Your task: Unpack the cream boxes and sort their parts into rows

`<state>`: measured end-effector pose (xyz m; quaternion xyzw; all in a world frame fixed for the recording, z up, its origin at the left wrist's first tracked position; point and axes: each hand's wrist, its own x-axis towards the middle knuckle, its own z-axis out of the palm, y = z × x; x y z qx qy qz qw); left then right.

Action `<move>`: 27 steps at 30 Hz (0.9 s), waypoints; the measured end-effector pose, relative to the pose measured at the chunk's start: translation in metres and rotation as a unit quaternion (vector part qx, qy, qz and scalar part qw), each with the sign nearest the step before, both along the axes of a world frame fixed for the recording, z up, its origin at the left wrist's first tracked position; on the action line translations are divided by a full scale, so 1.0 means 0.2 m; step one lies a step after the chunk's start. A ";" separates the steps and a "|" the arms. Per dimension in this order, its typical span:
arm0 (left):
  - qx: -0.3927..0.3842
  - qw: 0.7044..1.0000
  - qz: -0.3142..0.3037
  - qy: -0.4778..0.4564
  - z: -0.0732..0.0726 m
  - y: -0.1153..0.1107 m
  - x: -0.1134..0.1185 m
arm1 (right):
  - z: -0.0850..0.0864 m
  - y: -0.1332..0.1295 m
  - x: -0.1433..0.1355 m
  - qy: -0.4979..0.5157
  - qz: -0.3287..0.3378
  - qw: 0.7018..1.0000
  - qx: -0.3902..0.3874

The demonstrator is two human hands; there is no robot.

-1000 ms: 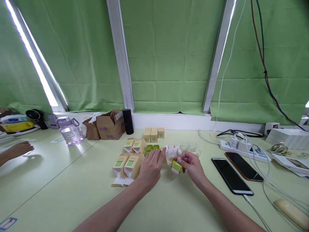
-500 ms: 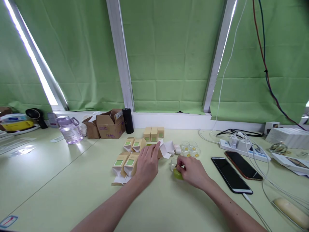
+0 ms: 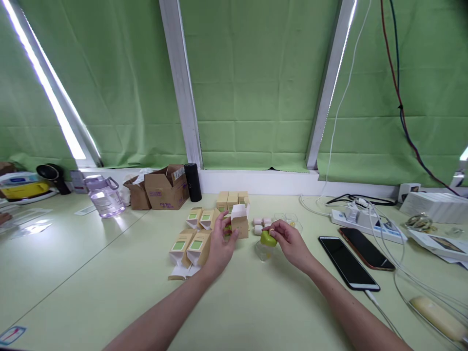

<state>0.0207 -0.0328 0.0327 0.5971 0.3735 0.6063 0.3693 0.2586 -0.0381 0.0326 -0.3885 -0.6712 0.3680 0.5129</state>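
Observation:
My right hand (image 3: 288,239) pinches a small green object (image 3: 268,238) just above a clear plastic cup (image 3: 262,251). Beside an open small kraft box (image 3: 240,226), with its white flap raised, is my left hand (image 3: 222,246); its thumb and fingers are apart, and whether they touch the box is unclear. To its left, open kraft boxes with green labels (image 3: 197,246) lie in two groups. Small pink-white rolls (image 3: 258,229) stand between the open box and my right hand. Behind that hand sit clear cups (image 3: 291,218), partly hidden.
Closed kraft boxes (image 3: 232,199) stand behind. Two phones (image 3: 349,263), a power strip (image 3: 369,226) and white cables lie at the right. A purple bottle (image 3: 105,197), a cardboard box (image 3: 166,189) and a black cylinder (image 3: 193,182) are at the back left. Part of another person's hand (image 3: 4,217) shows at the far left.
My right hand has lifted the green object up from beside the clear cup. My left hand has drawn back, and the small box now stands upright with its flap showing.

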 end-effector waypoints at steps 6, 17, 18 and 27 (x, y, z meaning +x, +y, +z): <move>-0.090 0.977 -0.089 -0.169 -0.02 0.01 0.01 | -0.04 0.02 -0.02 -0.053 0.012 0.998 0.013; -0.131 0.951 -0.144 -0.241 -0.05 0.05 0.00 | -0.05 0.00 -0.03 -0.157 0.004 0.987 0.044; -0.138 0.946 -0.154 -0.248 -0.05 0.04 0.00 | -0.06 0.00 -0.03 -0.163 0.005 0.986 0.046; -0.187 0.908 -0.213 -0.309 -0.02 0.01 0.00 | -0.07 0.00 -0.03 -0.205 0.007 0.978 0.033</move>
